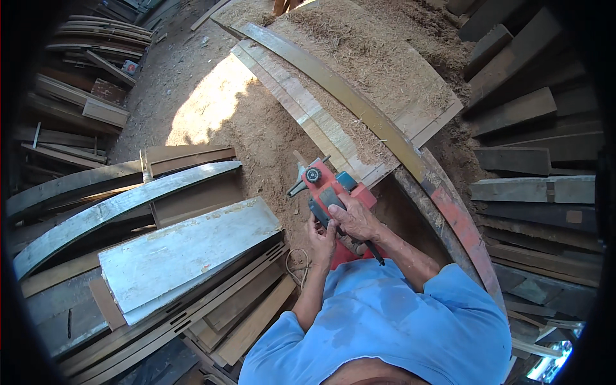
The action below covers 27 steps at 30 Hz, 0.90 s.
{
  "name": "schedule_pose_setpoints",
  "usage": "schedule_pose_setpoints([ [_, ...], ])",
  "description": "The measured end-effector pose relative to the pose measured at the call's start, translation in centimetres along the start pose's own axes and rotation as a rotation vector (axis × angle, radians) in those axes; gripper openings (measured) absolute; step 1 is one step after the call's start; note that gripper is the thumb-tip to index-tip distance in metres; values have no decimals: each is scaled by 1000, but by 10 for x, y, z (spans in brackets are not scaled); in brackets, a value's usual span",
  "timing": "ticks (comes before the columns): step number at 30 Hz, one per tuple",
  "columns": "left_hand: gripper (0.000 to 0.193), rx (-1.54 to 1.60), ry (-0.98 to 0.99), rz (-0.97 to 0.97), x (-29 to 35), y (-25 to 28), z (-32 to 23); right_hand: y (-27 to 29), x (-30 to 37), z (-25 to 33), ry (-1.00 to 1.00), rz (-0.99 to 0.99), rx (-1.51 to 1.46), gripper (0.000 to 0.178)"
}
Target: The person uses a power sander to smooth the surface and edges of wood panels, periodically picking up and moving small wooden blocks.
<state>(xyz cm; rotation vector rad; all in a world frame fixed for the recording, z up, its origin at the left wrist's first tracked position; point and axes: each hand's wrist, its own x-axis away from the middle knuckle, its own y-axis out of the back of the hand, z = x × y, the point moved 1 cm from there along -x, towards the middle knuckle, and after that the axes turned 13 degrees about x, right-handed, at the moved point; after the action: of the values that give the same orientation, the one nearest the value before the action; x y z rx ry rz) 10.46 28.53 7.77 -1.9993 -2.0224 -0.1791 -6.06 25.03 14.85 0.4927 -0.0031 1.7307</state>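
Observation:
Both hands hold a red electric hand planer point(358, 192) close in front of my body. It has a round black knob, a black handle section and a teal piece on its side. My right hand point(356, 218) lies over its black housing with the fingers wrapped round. My left hand point(322, 236) grips the near left side, its fingers partly hidden. A black cord end hangs below my right wrist. Just beyond the planer is a long pale board point(308, 109) strewn with shavings, and a long curved yellowish plank point(359, 102) runs along it.
Wood shavings cover the ground and a wide board point(420, 106) at the far right. On the left, a white-faced slab point(192, 247) and a curved white plank point(122, 205) rest on stacked timber. More boards point(513, 157) line the right side. A reddish painted curved piece point(459, 221) passes by my right arm.

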Motion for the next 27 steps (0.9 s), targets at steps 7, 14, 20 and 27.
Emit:
schedule_pose_setpoints([
  [7,74,-24,-27,-45,22,-2,41,13,26,-16,4,46,24,76],
  [14,71,84,30,37,-2,-23,67,28,26,-38,-29,-53,20,72],
  [20,66,-47,-52,17,-23,-32,93,34,9,-59,-29,-93,74,67],
  [27,66,-141,3,13,-80,-18,70,32,-43,-46,-82,-75,86,71],
])
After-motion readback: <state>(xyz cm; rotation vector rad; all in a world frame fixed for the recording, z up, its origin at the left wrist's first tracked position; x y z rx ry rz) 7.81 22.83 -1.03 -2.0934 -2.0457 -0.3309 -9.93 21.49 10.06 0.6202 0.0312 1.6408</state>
